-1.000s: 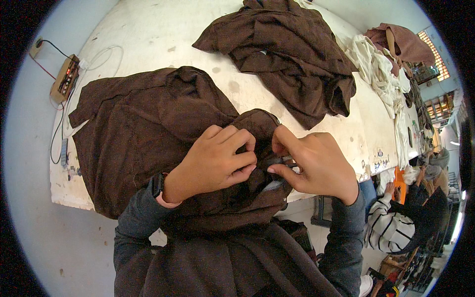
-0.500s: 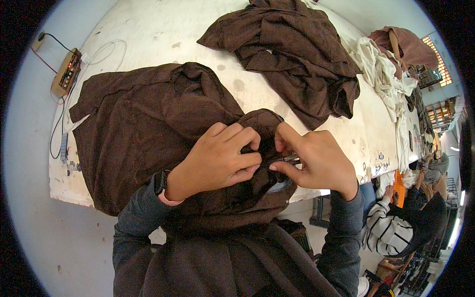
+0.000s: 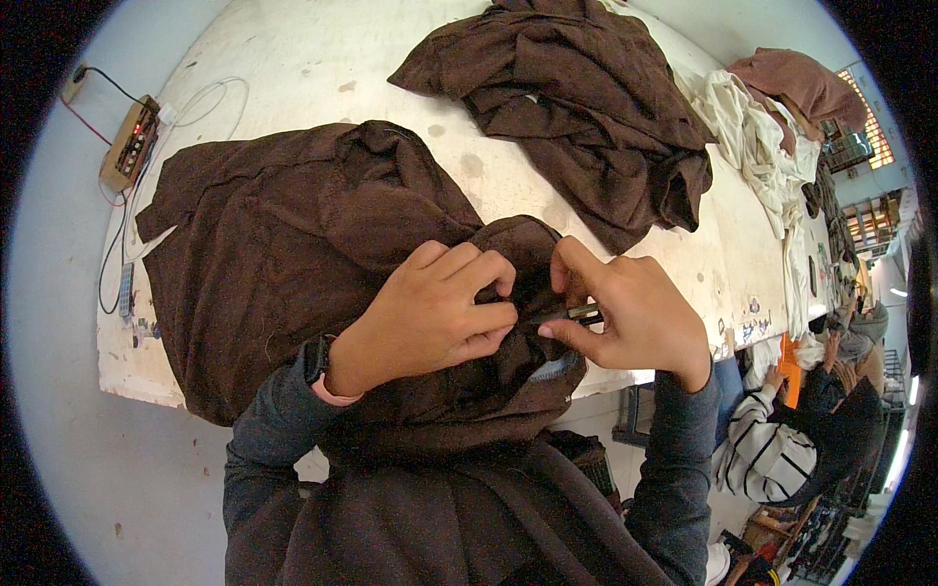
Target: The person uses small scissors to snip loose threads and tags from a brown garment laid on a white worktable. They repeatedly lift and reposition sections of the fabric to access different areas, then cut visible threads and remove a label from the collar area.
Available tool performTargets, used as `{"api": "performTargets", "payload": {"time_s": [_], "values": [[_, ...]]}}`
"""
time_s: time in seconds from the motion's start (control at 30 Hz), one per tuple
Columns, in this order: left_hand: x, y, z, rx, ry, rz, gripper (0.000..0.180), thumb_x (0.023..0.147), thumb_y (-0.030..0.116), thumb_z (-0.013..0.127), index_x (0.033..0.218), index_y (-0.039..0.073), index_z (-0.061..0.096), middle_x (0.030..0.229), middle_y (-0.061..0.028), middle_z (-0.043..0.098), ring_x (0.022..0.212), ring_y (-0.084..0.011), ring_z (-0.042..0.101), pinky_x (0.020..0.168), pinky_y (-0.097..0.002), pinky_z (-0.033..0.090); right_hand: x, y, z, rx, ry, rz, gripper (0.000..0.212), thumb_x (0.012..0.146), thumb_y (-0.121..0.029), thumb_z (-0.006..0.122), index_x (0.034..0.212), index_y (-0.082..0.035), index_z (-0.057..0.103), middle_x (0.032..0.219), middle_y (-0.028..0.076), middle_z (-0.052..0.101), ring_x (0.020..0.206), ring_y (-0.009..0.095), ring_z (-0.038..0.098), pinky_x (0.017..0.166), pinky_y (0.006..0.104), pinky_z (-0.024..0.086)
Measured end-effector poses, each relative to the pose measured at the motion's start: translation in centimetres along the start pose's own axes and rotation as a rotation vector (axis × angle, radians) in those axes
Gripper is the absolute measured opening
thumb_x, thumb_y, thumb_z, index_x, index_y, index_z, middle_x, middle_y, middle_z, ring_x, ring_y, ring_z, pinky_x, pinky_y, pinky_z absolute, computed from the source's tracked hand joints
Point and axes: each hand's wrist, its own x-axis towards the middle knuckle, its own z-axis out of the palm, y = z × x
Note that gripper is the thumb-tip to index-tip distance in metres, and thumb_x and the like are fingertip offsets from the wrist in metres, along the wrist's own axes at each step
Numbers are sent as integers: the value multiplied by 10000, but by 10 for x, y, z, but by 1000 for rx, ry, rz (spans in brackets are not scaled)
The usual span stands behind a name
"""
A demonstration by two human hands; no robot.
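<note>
Garment (image 3: 264,234) in clutch of left hand (image 3: 430,313) (slim tool (image 3: 588,313) in grip of right hand (image 3: 640,317)).

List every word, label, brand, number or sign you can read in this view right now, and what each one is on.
No text can be read in the head view.
Brown garment at the left hand: no lettering visible.
Small metallic thing at the right hand: too small to tell.
Box with red lights: any markings too small to read.
Small marks on the white table: too small to tell whether they are writing.
</note>
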Motion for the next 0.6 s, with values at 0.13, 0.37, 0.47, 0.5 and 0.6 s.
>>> {"api": "performTargets", "payload": {"time_s": [0.13,0.37,0.47,0.5,0.6], "values": [[-1,-1,1,-10,11,6,116,784,281,795,860,228,725,1039,31,596,935,-212,563,777,-381,404,5,6,2,40,-35,-14,436,843,-348,812,1053,-80,540,724,128,704,597,342,682,562,409,486],[0,-1,1,-1,3,3,113,787,282,796,855,229,722,1026,33,589,918,-208,556,767,-380,394,14,13,5,156,-113,-17,406,872,-356,779,1054,-101,521,682,124,662,670,350,691,583,452,486],[0,-2,1,19,11,-6,115,792,285,793,860,229,719,1024,34,588,919,-207,556,772,-378,396,13,13,3,166,-95,-9,398,860,-318,803,1032,-87,528,727,132,696,626,330,691,556,412,482],[0,-2,1,23,11,-8,116,793,284,793,863,228,718,1024,34,588,919,-208,556,774,-377,397,13,12,2,173,-90,1,396,853,-301,815,1020,-80,531,750,136,713,606,321,691,543,391,481],[0,-3,1,23,9,-12,120,793,278,792,865,224,712,1025,31,590,925,-211,560,779,-377,401,11,12,3,153,-59,-24,403,840,-289,827,1028,-86,535,764,135,717,592,317,682,531,390,470]]}}
